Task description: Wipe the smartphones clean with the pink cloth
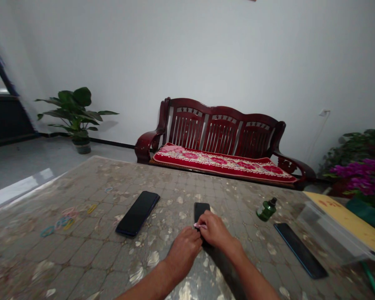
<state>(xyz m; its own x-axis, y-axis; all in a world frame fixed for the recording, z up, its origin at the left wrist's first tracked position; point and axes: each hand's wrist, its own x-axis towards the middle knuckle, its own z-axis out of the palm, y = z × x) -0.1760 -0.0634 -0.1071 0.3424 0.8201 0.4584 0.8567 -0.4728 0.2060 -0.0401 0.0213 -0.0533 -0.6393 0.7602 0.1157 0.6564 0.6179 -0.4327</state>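
Note:
A black phone (201, 209) lies face up in the middle of the patterned table (90, 254). Both hands meet at its near end. My right hand (217, 230) is closed over that end and pinches a small pink band (199, 226) between thumb and finger. My left hand (183, 250) is curled beside it, fingers pressed against the same end of the phone and the band. What lies under the fingers is hidden.
A larger dark phone (138, 213) lies to the left and a third phone (300, 249) to the right. Coloured rubber bands (63, 221) are scattered at the left. A small green bottle (266, 209) and a clear box with a yellow lid (340, 227) stand at the right.

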